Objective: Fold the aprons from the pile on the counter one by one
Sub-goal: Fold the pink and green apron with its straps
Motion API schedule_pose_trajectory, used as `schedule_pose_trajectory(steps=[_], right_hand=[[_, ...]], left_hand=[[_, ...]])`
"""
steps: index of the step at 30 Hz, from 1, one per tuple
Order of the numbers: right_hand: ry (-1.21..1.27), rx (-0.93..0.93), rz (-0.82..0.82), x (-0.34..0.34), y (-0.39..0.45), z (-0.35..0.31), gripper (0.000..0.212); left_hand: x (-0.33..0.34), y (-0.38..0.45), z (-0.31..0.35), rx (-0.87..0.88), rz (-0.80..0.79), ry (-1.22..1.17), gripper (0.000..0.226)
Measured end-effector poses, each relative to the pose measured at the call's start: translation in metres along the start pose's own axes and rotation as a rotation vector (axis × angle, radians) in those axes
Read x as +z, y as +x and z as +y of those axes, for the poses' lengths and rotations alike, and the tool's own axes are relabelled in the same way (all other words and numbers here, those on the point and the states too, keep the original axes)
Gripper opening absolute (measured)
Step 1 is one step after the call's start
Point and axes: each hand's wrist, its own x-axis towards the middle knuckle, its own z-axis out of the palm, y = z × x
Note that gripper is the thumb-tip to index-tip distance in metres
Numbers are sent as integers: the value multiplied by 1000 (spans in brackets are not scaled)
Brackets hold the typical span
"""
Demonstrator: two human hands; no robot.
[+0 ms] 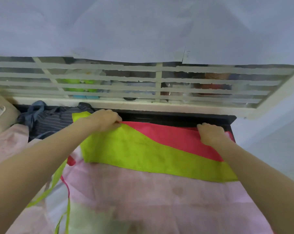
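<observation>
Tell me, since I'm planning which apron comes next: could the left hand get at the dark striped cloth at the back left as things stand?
Probably yes. The dark striped cloth lies uncovered just beside the left hand, with nothing between them, but that hand is gripping the green and red apron and would have to let go first.

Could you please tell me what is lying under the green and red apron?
A pink cloth lies spread under the green and red apron, showing along its near side. Whatever lies beneath the apron's middle is covered.
</observation>
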Motion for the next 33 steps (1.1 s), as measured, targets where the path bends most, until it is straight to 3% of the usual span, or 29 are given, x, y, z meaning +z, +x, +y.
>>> schedule_pose_trajectory(steps=[4,6,7,9,11,13,15,17,20,23,24,26,29,31,33], right_hand=[[35,138,-91,2,-3,37,28],[288,162,-102,5,4,40,8],[441,165,-82,3,9,35,12],[590,127,-49,0,16,19,27],[448,-33,-18,-2,20,-1,49],[256,-264,-20,0,18,-18,81],[122,-355,-9,3,22,-28,91],[67,-363,12,6,28,-29,73],[142,-362,-11,-5,29,-20,38],[245,-317,-363,-24,29,6,17],[202,-288,-398,-28,32,16,11],[105,-155,-274,-29,34,28,14],[-59,-51,191,-11,24,15,26],[-9,-201,397,6,8,-16,35],[144,-414,296,23,-11,-53,49]], left_hand=[[9,-2,-34,-98,-51,33,25],[12,5,-36,-159,-117,103,27],[13,11,-31,-178,-141,91,31],[14,28,-12,-146,-156,29,45],[15,44,14,-43,-110,-16,52],[16,55,36,27,-57,-30,42],[16,63,45,68,-10,-46,23],[17,67,47,116,-24,-238,20],[14,70,48,171,-42,-563,34],[10,76,55,228,-47,-602,32],[9,77,56,239,-36,-544,26],[6,77,57,193,-3,-321,18],[10,71,48,14,81,-45,20],[19,66,43,-93,152,52,23],[26,64,47,-160,285,60,25]])
